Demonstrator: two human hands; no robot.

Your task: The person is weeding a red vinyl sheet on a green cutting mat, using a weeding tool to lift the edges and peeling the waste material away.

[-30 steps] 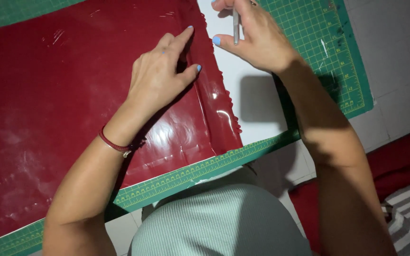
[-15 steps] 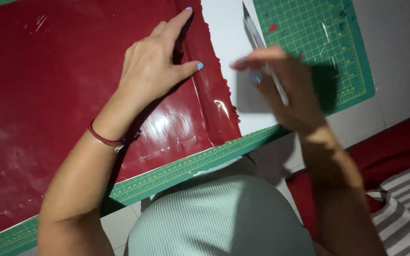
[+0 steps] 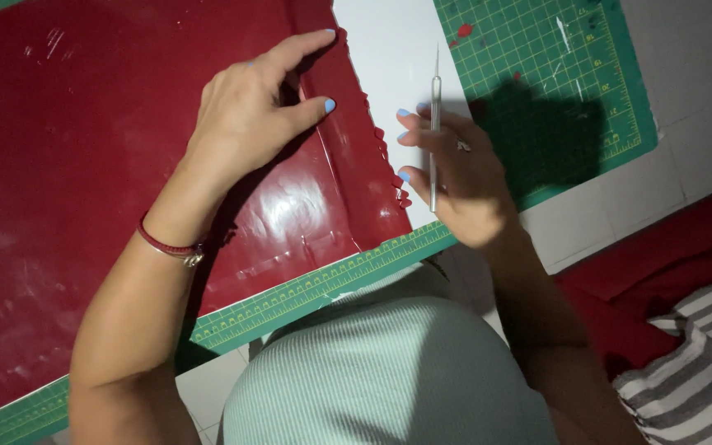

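on the green cutting mat (image 3: 537, 49), left hand (image 3: 249, 124) presses flat, fingers spread, on red vinyl sheet (image 3: 84, 165); right hand (image 3: 455, 177) pinches weeding tool (image 3: 434, 124); white backing (image 3: 389, 58) partly exposed, most vinyl unpeeled.

You're at a home craft spot: a green cutting mat (image 3: 554, 49) lies on pale floor tiles (image 3: 686, 124), with striped fabric (image 3: 694, 371) at near right.

- Light is falling from above and to the left, leaving the frame corners dim.
- White glare is streaking across the glossy dark-red vinyl sheet (image 3: 84, 165).
- The right hand (image 3: 455, 177) is casting a dark, hard-edged shadow on the green gridded cutting mat (image 3: 537, 49).
- Focus is holding sharp throughout; motion blur is not showing.
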